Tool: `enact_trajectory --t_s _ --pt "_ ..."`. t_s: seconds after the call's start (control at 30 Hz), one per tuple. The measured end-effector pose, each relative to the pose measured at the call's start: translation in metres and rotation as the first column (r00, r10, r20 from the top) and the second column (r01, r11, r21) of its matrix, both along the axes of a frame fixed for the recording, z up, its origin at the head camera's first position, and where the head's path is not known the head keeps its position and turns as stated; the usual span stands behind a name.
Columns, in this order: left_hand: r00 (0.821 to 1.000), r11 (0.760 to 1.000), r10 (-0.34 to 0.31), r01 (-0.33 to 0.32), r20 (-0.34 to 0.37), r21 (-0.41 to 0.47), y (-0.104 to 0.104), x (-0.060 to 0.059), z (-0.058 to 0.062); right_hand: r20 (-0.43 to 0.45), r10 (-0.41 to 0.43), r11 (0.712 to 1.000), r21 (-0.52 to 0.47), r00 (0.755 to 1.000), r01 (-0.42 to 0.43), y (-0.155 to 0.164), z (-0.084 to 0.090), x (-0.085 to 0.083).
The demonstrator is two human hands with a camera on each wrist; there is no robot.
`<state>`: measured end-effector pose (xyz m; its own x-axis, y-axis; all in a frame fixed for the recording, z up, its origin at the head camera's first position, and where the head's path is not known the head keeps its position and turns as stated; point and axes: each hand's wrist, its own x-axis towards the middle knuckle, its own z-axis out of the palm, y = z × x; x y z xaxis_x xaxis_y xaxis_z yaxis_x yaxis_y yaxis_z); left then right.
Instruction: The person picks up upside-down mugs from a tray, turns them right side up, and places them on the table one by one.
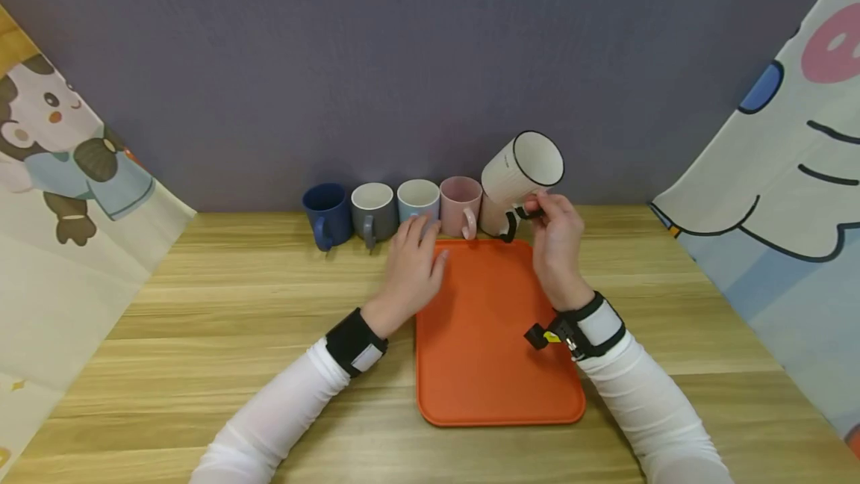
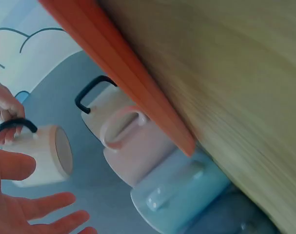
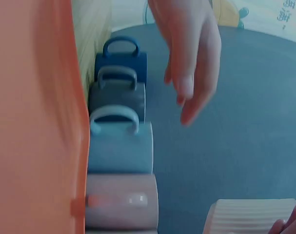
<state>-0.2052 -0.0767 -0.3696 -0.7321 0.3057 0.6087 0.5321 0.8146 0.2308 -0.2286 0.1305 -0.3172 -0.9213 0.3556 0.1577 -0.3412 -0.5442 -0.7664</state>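
Observation:
My right hand (image 1: 559, 241) pinches the black handle of a white ribbed mug (image 1: 510, 170) with a black rim. That mug is tilted in the air, its mouth facing up and right, above a second white mug (image 1: 495, 216) that it partly hides. In the left wrist view the lifted mug (image 2: 40, 156) hangs apart from the row. My left hand (image 1: 413, 267) hovers with fingers extended near the light blue mug (image 1: 419, 196), holding nothing. Beside that stand a pink mug (image 1: 460, 200), a grey mug (image 1: 374, 211) and a dark blue mug (image 1: 327, 213).
An orange tray (image 1: 497, 364) lies on the wooden table (image 1: 322, 305) in front of the mugs, under the right wrist. A grey backdrop (image 1: 403, 58) rises behind the row. Cartoon-printed cloths (image 1: 773, 193) flank the table.

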Motion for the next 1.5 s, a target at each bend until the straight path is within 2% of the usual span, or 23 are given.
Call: enact_trajectory --t_s 0.23,0.43,0.6,0.8,1.07,1.3,1.5 --pt "0.999 0.999 0.043 -0.043 0.000 -0.026 -0.016 0.005 0.000 -0.025 -0.087 0.994 -0.069 0.996 0.085 0.015 0.000 -0.012" --pt "0.998 0.998 0.060 -0.061 -0.005 -0.020 -0.027 0.004 -0.001 0.002 -0.160 0.972 -0.175 0.987 0.158 0.027 -0.001 -0.025" --pt "0.997 0.997 0.078 -0.078 -0.004 -0.008 -0.038 0.005 -0.002 0.021 -0.224 0.953 -0.205 0.974 0.224 0.036 -0.004 -0.035" --pt "0.995 0.995 0.098 -0.098 -0.020 -0.002 -0.053 0.008 0.000 0.036 -0.298 0.945 -0.131 0.954 0.300 0.044 -0.009 -0.043" --pt "0.989 0.990 0.143 -0.143 -0.029 0.012 -0.075 0.013 0.001 0.072 -0.329 0.940 -0.076 0.942 0.334 0.053 -0.021 -0.052" --pt "0.984 0.984 0.180 -0.180 -0.009 0.010 -0.096 0.016 0.002 0.102 -0.320 0.947 -0.010 0.942 0.322 0.059 -0.030 -0.057" --pt "0.976 0.976 0.219 -0.219 -0.016 0.013 -0.111 0.020 0.002 0.151 -0.278 0.960 0.059 0.949 0.272 0.062 -0.036 -0.060"
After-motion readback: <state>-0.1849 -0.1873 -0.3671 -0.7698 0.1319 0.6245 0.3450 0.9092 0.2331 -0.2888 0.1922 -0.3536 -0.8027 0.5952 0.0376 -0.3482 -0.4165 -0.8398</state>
